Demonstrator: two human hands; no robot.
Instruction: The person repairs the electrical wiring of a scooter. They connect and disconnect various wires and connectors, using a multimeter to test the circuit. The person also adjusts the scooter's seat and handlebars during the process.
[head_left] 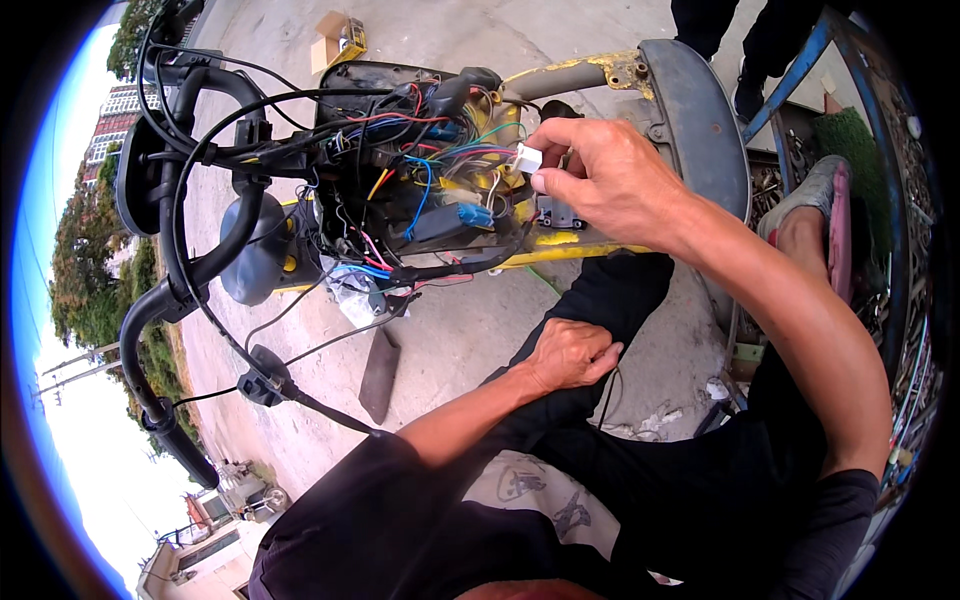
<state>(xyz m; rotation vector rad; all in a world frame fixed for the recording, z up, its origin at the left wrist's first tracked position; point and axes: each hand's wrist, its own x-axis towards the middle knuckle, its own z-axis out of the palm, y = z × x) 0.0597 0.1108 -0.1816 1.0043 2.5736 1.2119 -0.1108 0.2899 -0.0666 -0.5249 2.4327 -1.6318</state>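
- My right hand [612,172] pinches a white wire connector [527,158] between thumb and fingers, above the yellow scooter frame [568,248].
- Coloured wires [482,151] lead up to it.
- A blue connector [475,215] lies near them.
- My left hand [572,353] rests curled on my black trouser leg [625,290]; its palm is hidden, so I cannot tell whether it grips anything.

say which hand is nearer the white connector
Right. The right hand pinches the white connector between thumb and fingers; the left hand is apart from it, resting on the trouser leg, lower in the picture.
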